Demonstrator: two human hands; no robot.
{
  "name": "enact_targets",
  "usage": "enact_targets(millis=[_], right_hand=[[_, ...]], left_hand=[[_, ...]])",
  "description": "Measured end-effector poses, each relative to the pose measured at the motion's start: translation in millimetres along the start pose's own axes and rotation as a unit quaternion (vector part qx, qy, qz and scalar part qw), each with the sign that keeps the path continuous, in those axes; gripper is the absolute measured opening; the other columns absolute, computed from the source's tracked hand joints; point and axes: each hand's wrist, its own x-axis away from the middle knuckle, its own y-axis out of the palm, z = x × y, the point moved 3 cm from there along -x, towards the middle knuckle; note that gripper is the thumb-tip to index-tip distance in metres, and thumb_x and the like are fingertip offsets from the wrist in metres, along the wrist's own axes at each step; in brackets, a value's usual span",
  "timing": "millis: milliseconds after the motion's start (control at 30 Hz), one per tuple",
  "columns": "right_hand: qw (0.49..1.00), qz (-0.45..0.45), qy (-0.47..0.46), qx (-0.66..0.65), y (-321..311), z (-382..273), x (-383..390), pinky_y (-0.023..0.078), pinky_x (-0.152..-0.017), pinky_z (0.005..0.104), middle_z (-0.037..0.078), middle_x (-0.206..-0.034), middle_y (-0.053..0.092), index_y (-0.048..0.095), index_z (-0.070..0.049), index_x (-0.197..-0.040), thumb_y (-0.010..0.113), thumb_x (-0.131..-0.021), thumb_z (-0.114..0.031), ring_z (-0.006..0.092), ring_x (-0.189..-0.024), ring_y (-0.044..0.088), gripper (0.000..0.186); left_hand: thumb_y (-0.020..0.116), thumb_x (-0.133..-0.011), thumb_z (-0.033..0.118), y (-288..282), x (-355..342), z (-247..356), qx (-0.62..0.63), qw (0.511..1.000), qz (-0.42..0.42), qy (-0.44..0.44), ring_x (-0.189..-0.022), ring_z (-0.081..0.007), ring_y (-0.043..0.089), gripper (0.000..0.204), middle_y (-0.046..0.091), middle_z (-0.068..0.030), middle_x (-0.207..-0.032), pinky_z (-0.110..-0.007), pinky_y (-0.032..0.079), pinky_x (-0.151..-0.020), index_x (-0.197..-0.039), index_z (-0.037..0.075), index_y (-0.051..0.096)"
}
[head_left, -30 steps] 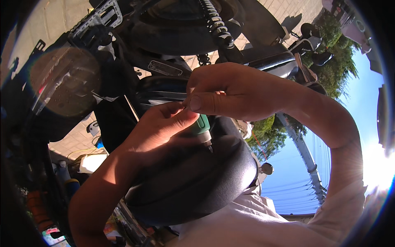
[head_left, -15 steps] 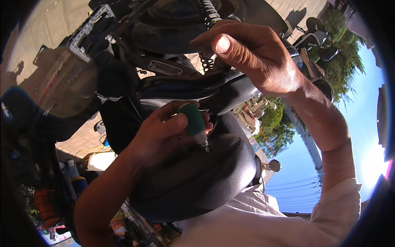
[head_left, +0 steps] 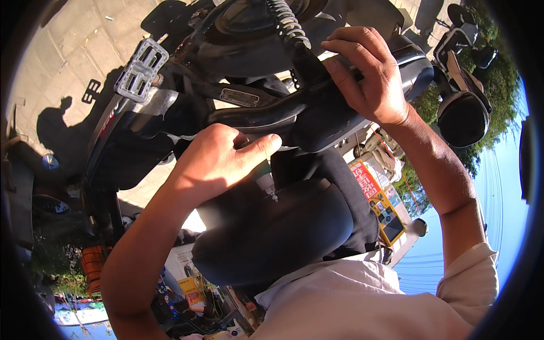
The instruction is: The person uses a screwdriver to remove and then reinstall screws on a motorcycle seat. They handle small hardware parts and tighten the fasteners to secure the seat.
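Observation:
My left hand (head_left: 207, 164) is closed around a small green bottle (head_left: 264, 177), which is tilted with its pale narrow nozzle pointing down over a dark saddle (head_left: 272, 238). The fingers hide most of the bottle, and the thumb stretches out above it. My right hand (head_left: 371, 76) lies over the black rear body (head_left: 334, 107) of a pedal-equipped electric bike, beside its coil spring (head_left: 286, 22). Its fingers are slightly bent and apart from the thumb, with nothing visible between them.
A grey pedal (head_left: 141, 71) sticks out at the left over paving. The bike's wheel (head_left: 249, 22) is at the top. Another parked scooter (head_left: 462, 113) stands at the right. A yellow-framed panel (head_left: 388, 221) and an orange basket-like object (head_left: 93, 269) lie farther off.
My view has shifted, bringing the whole pedal into sight. My left hand has turned, covering more of the bottle. The right hand has moved from hovering, thumb toward me, onto the rear body.

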Motion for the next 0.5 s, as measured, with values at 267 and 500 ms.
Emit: enact_targets(millis=[267,500], right_hand=[[0.999,0.021,-0.017,-0.024,-4,1,6,0.049,-0.076,0.0360,0.011,-0.097,0.062,0.064,-0.002,-0.097,0.068,-0.080,-0.001,0.0285,-0.084,0.060,0.017],[0.991,0.102,-0.024,-0.086,-12,-3,4,0.048,-0.064,0.0362,0.012,-0.086,0.060,0.063,-0.001,-0.084,0.073,-0.073,-0.004,0.0284,-0.073,0.058,0.015]], left_hand=[[0.060,-0.090,0.052,-3,-11,43,-0.285,0.958,-0.028,0.005,-0.057,-0.0327,0.063,0.061,0.055,-0.0225,-0.056,-0.042,0.048,-0.058,-0.073,-0.007,0.063],[0.050,-0.097,0.040,4,-13,50,-0.257,0.953,-0.121,-0.106,-0.063,-0.0227,0.058,0.051,0.059,-0.0148,-0.067,-0.037,0.048,-0.066,-0.083,-0.008,0.061]])
